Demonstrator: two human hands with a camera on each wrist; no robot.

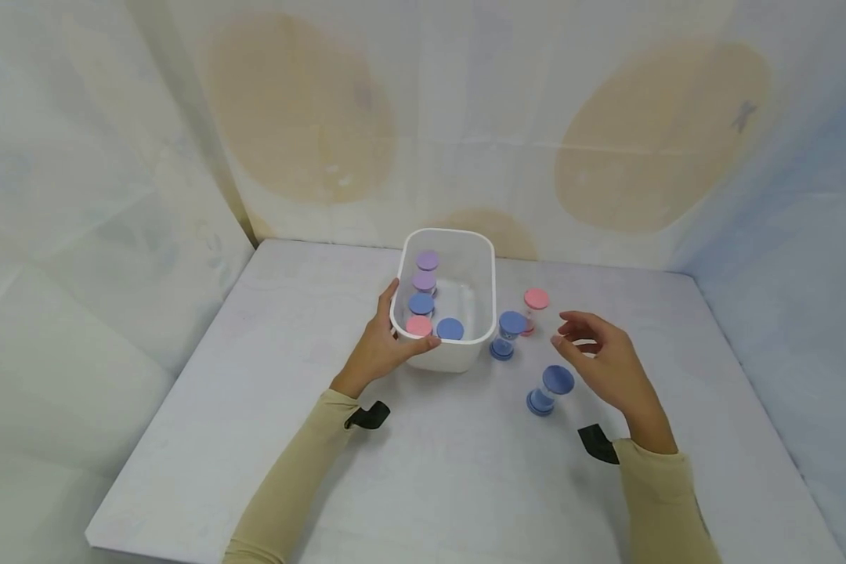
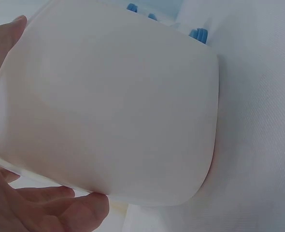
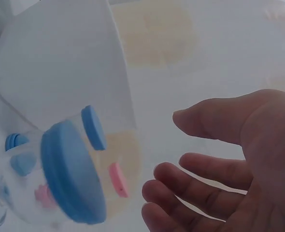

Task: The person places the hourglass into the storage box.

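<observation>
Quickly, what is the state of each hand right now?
Left hand: grips the bin at its near rim.
Right hand: open, holding nothing, above a blue timer.

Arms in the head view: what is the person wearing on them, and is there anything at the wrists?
Both arms wear long, close-fitting beige sleeves that end at the wrist. A black strap sits at the left wrist and another black strap at the right wrist. Both hands are bare: no gloves, rings or watch show.

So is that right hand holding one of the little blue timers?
No, the right hand hovers open with nothing in it, and the two blue timers stand on the table beside it.
</observation>
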